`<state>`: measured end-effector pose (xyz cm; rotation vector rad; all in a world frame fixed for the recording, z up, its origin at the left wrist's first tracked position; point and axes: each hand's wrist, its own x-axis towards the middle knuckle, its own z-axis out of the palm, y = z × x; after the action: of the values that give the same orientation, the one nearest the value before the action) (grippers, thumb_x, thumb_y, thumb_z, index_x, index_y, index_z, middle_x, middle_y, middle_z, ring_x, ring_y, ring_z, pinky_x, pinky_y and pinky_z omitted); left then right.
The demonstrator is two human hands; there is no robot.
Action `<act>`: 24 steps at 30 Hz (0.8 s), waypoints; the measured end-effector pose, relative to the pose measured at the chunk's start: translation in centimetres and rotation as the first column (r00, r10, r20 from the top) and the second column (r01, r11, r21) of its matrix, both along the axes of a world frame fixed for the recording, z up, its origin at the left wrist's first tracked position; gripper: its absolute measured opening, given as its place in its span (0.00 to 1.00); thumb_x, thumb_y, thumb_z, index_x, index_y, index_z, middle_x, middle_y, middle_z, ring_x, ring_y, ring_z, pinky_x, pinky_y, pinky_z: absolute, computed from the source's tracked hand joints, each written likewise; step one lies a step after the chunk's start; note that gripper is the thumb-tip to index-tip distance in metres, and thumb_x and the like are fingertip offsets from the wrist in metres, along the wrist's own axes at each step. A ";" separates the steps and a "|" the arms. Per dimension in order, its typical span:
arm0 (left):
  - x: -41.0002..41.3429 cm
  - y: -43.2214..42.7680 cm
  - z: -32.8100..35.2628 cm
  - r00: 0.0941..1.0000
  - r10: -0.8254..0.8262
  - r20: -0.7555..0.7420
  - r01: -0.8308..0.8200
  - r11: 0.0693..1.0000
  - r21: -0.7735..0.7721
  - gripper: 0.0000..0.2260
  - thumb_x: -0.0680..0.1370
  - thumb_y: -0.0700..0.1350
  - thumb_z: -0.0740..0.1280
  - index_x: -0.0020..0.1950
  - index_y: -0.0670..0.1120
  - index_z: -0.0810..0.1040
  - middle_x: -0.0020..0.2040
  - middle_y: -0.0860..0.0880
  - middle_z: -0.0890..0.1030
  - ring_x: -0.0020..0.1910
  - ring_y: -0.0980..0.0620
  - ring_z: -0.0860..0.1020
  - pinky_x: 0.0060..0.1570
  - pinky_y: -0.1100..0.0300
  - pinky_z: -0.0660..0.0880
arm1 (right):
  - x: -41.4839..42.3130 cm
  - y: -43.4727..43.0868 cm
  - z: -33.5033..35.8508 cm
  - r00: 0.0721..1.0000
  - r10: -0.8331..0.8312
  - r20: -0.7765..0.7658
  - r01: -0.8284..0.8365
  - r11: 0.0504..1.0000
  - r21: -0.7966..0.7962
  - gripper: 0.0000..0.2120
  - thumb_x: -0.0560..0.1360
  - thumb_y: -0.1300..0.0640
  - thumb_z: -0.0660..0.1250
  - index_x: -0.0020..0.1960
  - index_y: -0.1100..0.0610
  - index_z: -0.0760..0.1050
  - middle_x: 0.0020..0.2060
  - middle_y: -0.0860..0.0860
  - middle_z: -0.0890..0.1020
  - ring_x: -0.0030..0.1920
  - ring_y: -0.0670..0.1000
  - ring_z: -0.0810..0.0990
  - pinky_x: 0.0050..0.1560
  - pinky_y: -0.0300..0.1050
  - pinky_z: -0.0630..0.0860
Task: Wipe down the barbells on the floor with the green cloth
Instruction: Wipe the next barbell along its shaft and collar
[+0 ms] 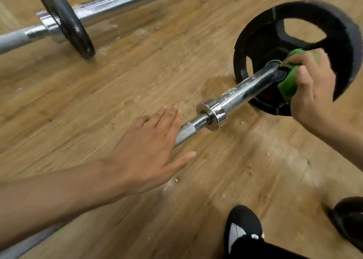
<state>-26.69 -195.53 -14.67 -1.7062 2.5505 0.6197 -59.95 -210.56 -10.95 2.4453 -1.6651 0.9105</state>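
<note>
- The near barbell (241,93) lies on the wooden floor (157,72), its black plate (275,32) standing on edge at the right.
- The right hand (312,89) grips the bunched green cloth (287,87) against the chrome sleeve where it meets the plate.
- The left hand (147,150) is flat, fingers straight, over the thin shaft; I cannot tell whether it presses down.
- A second barbell (117,3) lies well apart, top left.
- The bar looks heavy, rigid and likely to roll; the chrome looks slick, so steadying it at the rough shaft seems wise. The soft cloth should wrap round the sleeve.

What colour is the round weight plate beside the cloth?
Black. The round weight plate shows clearly in the head view, behind the crumpled green cloth.
</note>
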 end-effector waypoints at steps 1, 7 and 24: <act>-0.9 -1.1 -0.3 1.000 -0.012 0.005 0.012 1.000 -0.009 0.45 0.77 0.72 0.29 0.85 0.43 0.40 0.86 0.45 0.44 0.85 0.48 0.46 0.81 0.51 0.51 | -0.6 -0.8 -0.7 1.000 0.013 0.000 -0.013 1.000 0.006 0.26 0.86 0.48 0.45 0.58 0.64 0.76 0.52 0.62 0.76 0.54 0.61 0.73 0.53 0.49 0.66; -5.2 -4.8 -1.9 0.988 0.106 -0.111 -0.094 0.989 0.112 0.52 0.72 0.80 0.35 0.84 0.45 0.36 0.86 0.49 0.45 0.83 0.54 0.49 0.79 0.60 0.47 | -0.3 -4.2 -5.9 0.993 -0.016 0.120 0.006 0.996 0.084 0.22 0.87 0.51 0.47 0.60 0.59 0.78 0.56 0.61 0.75 0.57 0.59 0.73 0.59 0.47 0.65; -7.4 -2.2 -2.3 0.991 0.028 0.129 -0.008 0.988 -0.152 0.53 0.79 0.77 0.47 0.83 0.32 0.50 0.82 0.34 0.59 0.82 0.39 0.58 0.79 0.42 0.53 | 4.1 0.4 -6.2 0.990 0.133 -0.056 -0.117 0.967 0.224 0.16 0.83 0.48 0.59 0.56 0.53 0.84 0.48 0.50 0.82 0.51 0.55 0.78 0.65 0.55 0.67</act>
<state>-34.10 -197.71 -17.00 -1.7510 2.5513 0.3089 -55.87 -210.19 -17.11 2.7187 -1.6878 0.6739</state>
